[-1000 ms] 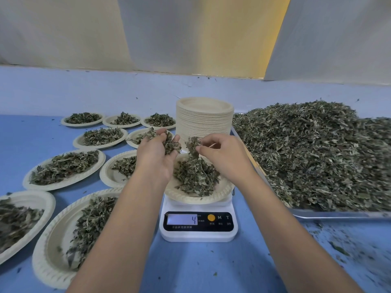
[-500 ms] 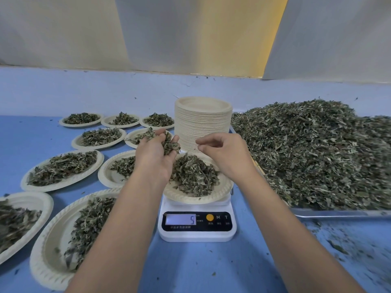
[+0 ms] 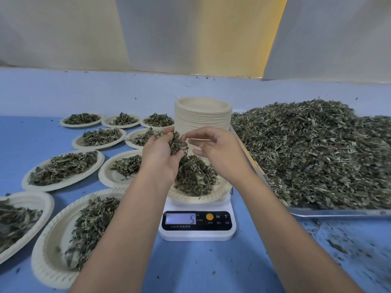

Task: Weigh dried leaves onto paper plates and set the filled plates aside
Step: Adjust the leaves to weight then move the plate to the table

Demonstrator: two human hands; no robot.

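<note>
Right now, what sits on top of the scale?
A paper plate heaped with dried leaves. The top of the scale is covered by the plate; only its display shows.

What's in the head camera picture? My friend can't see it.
A person's left hand holds a clump of dried leaves over a leaf-filled paper plate on a scale showing 5, while fingers of the right hand reach toward it. Filled plates lie left, a stack of empty plates behind, a big leaf pile right.
</note>
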